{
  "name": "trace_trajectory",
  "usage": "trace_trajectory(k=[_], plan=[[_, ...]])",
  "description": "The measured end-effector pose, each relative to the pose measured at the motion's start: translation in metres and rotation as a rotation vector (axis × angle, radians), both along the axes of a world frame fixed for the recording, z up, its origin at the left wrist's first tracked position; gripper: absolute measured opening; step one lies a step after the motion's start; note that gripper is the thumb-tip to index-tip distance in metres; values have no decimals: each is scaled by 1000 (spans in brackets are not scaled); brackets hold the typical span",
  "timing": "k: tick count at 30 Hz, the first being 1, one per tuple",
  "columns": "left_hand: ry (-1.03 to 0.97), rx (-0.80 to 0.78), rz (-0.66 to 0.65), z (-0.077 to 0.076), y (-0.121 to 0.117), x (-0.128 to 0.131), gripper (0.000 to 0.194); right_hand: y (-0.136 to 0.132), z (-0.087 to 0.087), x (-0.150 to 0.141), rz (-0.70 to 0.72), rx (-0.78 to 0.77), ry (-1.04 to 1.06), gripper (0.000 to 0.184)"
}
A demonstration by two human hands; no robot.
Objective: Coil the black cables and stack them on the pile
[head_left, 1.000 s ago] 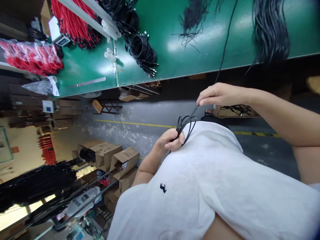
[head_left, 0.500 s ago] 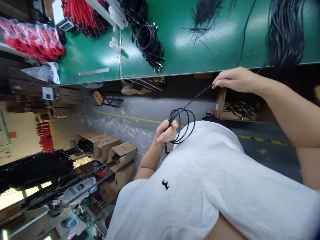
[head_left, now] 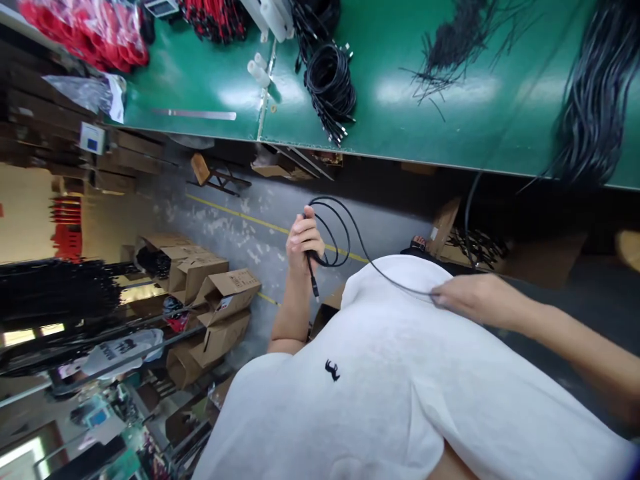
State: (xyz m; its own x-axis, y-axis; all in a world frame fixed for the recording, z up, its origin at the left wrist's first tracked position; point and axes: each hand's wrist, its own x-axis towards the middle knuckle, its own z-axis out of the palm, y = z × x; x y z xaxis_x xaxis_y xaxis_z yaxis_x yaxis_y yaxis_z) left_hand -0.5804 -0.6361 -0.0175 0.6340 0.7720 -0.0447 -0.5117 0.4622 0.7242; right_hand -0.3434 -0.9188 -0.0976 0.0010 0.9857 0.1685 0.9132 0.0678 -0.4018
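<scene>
My left hand [head_left: 304, 241] is closed around loops of a thin black cable [head_left: 345, 233] in front of my white shirt. A USB-like plug [head_left: 315, 288] on the cable's end points down below the fingers. My right hand [head_left: 467, 298] pinches the same cable farther along, low and to the right, and is slightly blurred. Between the hands the cable sags in a curve. Beyond my right hand a further stretch of cable [head_left: 469, 217] runs up toward the table edge. On the green table [head_left: 390, 130] lie a coiled cable bundle [head_left: 330, 83] with metal plugs and a pile of long black cables [head_left: 597, 100].
Short black strips [head_left: 453, 43] lie on the table, along with white cylinders [head_left: 259, 70], a metal strip [head_left: 200, 115] and bagged red items [head_left: 95, 30]. Below are a wooden stool [head_left: 213, 175], cardboard boxes [head_left: 227, 297] and an open box with black cables [head_left: 477, 247].
My right hand has moved down from the table edge, drawing the cable with it. My left hand has shifted left and up and turned, so the plug shows. The view has shifted.
</scene>
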Motion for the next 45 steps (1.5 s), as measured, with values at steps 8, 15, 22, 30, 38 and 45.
trace_trajectory(k=[8,15,22,30,38,45], plan=[[-167,-2,58,14,32,-26,48,-13,-10,87,-574,-68,377,33],[-84,-76,59,15,44,-39,59,-9,-18,77,-531,60,80,32],[157,133,-319,-33,-3,17,26,42,75,-3,279,-29,265,37],[210,263,-959,-42,-54,15,38,104,99,23,48,107,269,44],[59,79,-240,-6,-17,-24,35,62,-16,123,-359,86,189,41],[237,191,-320,-22,-15,12,34,26,27,5,266,13,129,34]])
